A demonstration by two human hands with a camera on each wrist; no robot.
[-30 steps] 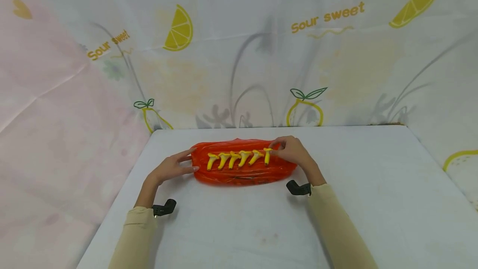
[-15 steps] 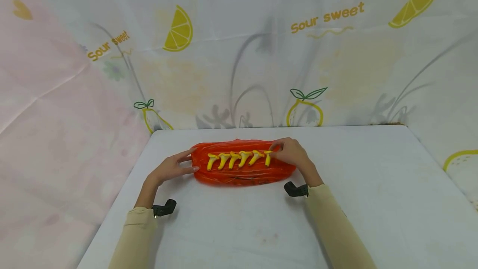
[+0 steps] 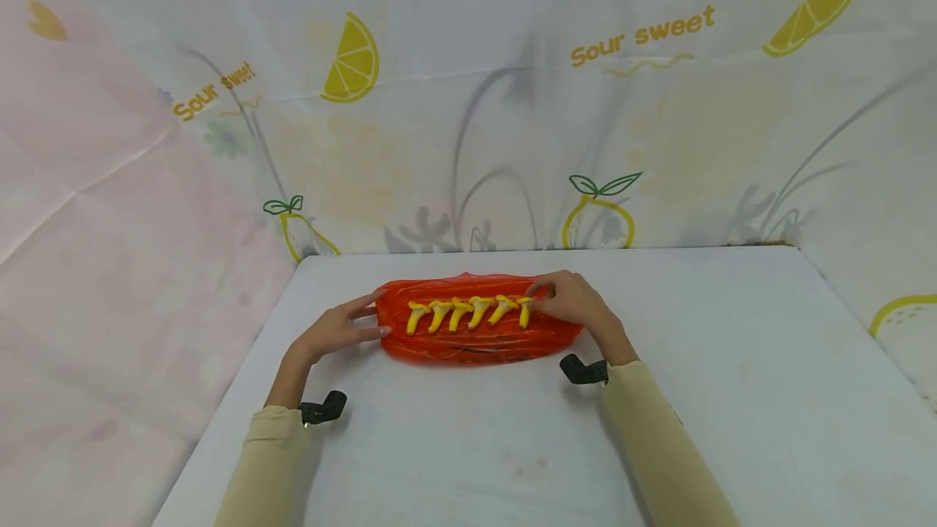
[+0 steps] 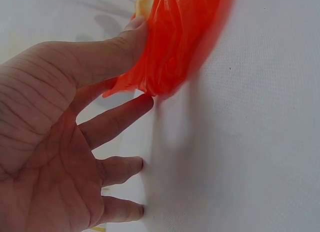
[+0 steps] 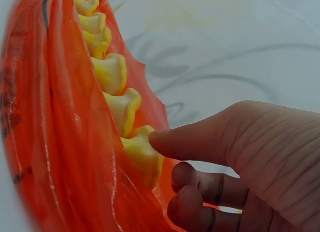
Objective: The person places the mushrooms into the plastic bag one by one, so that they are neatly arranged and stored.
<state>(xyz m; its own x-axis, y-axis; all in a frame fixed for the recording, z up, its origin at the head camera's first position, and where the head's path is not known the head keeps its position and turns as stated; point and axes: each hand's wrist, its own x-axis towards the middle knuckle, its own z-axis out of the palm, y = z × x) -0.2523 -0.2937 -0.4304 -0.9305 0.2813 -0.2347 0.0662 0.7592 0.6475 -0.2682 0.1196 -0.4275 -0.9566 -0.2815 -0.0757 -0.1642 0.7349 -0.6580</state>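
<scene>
A crumpled red plastic bag [image 3: 439,350] lies lengthwise on the white table, with several yellow trumpet-shaped mushrooms [image 3: 479,311] in a row on top. At its left end my left hand [image 3: 333,333] touches the bag with thumb and forefinger spread apart. The left wrist view shows that thumb against the red plastic and the other fingers extended. My right hand [image 3: 574,299] pinches the cap of the rightmost mushroom [image 5: 145,154]. Its thumb tip rests on the yellow rim, the forefinger is mostly hidden behind the thumb in the right wrist view, and two further fingers curl below.
The white table [image 3: 454,446] extends in front of the bag and to both sides. Behind it hangs a pale cloth [image 3: 468,104] printed with lemons and lettering. Black wrist cameras [image 3: 324,407] sit at both sleeve cuffs.
The rightmost mushroom has shifted slightly toward the front with my right hand, most of it within the first half second. My left hand and the other mushrooms have stayed in place.
</scene>
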